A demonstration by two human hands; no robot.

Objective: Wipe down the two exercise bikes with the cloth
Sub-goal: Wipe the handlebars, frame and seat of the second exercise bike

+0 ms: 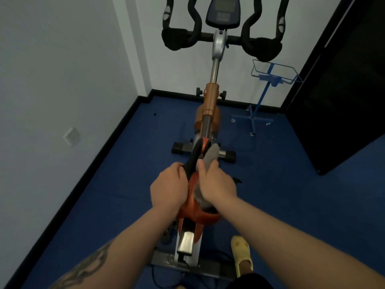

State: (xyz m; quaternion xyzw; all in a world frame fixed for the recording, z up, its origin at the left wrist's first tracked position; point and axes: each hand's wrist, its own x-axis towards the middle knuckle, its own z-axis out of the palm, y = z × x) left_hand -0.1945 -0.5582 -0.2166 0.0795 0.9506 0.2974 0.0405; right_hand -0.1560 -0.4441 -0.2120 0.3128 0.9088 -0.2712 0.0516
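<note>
An orange and silver exercise bike stands in front of me, with black handlebars and a console at the far end. Its orange and black saddle lies directly below me. My left hand grips the saddle's left side, fingers curled round the black edge. My right hand holds a grey cloth against the right side of the saddle's nose, thumb on top. Only one bike is in view.
A white wall with a socket runs along the left. A blue wheeled stand with a wire basket stands at the right of the bike. A dark door fills the right. My foot in a yellow slipper rests on the blue floor.
</note>
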